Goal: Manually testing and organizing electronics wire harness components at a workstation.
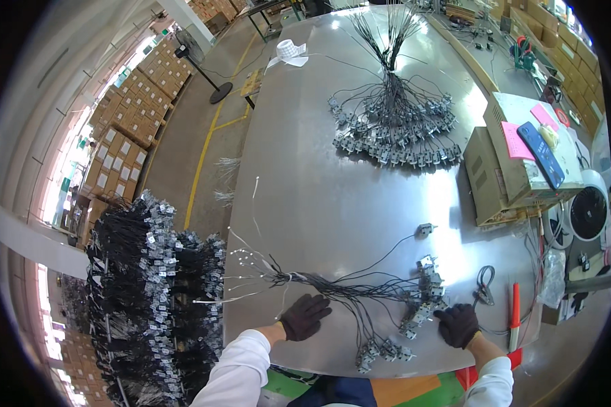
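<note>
A bundle of black cables (332, 287) lies across the near part of the metal table, its white-tipped ends fanned out to the left. At its right end sit several small grey box-shaped parts (430, 279); more of these end parts (380, 351) lie closer to me. My left hand (305, 317), in a dark glove, rests against the near side of the bundle with its fingers stretched out. My right hand (458, 325), gloved too, lies beside the grey parts. Its fingers are apart, fingertips at the parts' edge, and nothing shows in its grasp.
A larger cable bundle (392, 108) lies at the far side. To the right stand a beige box-shaped machine (485, 176) with a phone (540, 154) on top, a red-handled tool (515, 308) and a black coiled lead (484, 285). Cables hang on a rack (132, 298) at left.
</note>
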The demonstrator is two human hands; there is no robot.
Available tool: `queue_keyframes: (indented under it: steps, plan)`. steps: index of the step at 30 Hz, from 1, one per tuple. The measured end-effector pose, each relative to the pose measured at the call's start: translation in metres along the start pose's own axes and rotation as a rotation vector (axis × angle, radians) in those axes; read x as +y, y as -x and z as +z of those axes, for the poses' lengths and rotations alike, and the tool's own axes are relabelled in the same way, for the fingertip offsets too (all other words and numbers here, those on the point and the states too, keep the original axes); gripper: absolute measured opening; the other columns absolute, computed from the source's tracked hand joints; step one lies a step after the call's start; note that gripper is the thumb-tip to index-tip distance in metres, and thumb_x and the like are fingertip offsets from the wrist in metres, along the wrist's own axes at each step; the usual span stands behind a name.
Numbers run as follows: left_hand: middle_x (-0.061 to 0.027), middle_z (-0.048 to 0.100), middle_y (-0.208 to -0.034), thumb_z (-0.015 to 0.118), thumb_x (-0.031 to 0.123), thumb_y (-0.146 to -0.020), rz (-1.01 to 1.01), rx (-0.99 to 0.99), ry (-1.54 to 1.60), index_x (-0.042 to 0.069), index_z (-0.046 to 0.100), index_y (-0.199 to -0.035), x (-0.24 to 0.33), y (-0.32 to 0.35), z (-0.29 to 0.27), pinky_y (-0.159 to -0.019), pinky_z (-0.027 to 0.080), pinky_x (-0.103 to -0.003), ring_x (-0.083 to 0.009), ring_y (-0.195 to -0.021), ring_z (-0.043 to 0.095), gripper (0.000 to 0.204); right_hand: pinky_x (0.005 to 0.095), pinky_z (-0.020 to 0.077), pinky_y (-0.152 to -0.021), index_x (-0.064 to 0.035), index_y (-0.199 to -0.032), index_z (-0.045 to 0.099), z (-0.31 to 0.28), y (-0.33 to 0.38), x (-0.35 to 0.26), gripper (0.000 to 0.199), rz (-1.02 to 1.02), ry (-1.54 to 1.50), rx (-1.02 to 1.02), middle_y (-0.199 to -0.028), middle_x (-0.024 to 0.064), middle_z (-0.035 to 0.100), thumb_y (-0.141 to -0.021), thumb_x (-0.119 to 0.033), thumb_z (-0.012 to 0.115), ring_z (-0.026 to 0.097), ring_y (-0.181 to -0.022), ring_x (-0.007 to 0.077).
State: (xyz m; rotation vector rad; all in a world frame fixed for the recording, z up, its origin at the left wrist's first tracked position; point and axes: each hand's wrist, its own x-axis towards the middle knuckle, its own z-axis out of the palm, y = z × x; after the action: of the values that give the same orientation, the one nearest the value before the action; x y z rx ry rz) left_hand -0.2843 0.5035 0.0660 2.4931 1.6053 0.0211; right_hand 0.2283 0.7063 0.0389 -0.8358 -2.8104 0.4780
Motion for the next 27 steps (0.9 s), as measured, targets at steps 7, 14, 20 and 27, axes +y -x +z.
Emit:
queue_keyframes:
  steps: [7,14,20,27]
  plan:
    - [-0.0143,0.053,-0.157,0.068,0.032,-0.09,0.021,-0.024,0.026,0.009,0.062,-0.146,0.006,-0.008,-0.006,-0.123,0.034,-0.058,-0.0354,-0.15,0.044,0.061,0.0509,0.0497,-0.073,-0.0241,-0.115,0.078,-0.022,0.0,0.02,0.032,-0.128,0.041,-0.071,-0.081,0.0053,0.071,-0.084,-0.032,0.072,0.068,-0.077,0.0317]
    - [-0.0126,0.056,-0.155,0.067,0.034,-0.09,0.026,0.036,-0.009,0.012,0.064,-0.144,-0.031,0.001,-0.004,-0.123,0.034,-0.057,-0.0332,-0.148,0.045,0.059,0.0495,0.051,-0.073,-0.0253,-0.108,0.08,-0.021,-0.035,0.029,0.026,-0.249,-0.002,-0.06,-0.081,0.0038,0.071,-0.083,-0.031,0.073,0.067,-0.074,0.0297]
    - [-0.0152,0.051,-0.159,0.068,0.027,-0.093,-0.002,-0.003,0.041,0.012,0.056,-0.153,-0.048,0.012,-0.018,-0.12,0.037,-0.062,-0.0368,-0.149,0.047,0.063,0.047,0.0517,-0.069,-0.0256,-0.101,0.08,-0.049,-0.067,0.033,0.023,-0.319,0.029,-0.095,-0.084,0.003,0.071,-0.079,-0.029,0.075,0.068,-0.076,0.0289]
    - [-0.0111,0.061,-0.147,0.067,0.03,-0.091,-0.011,-0.05,0.021,0.013,0.067,-0.14,-0.014,0.058,-0.012,-0.12,0.038,-0.054,-0.0312,-0.145,0.049,0.052,0.0485,0.0518,-0.067,-0.0276,-0.107,0.076,-0.017,-0.024,0.022,0.026,-0.292,-0.032,-0.042,-0.083,0.0018,0.07,-0.082,-0.029,0.073,0.069,-0.078,0.0278]
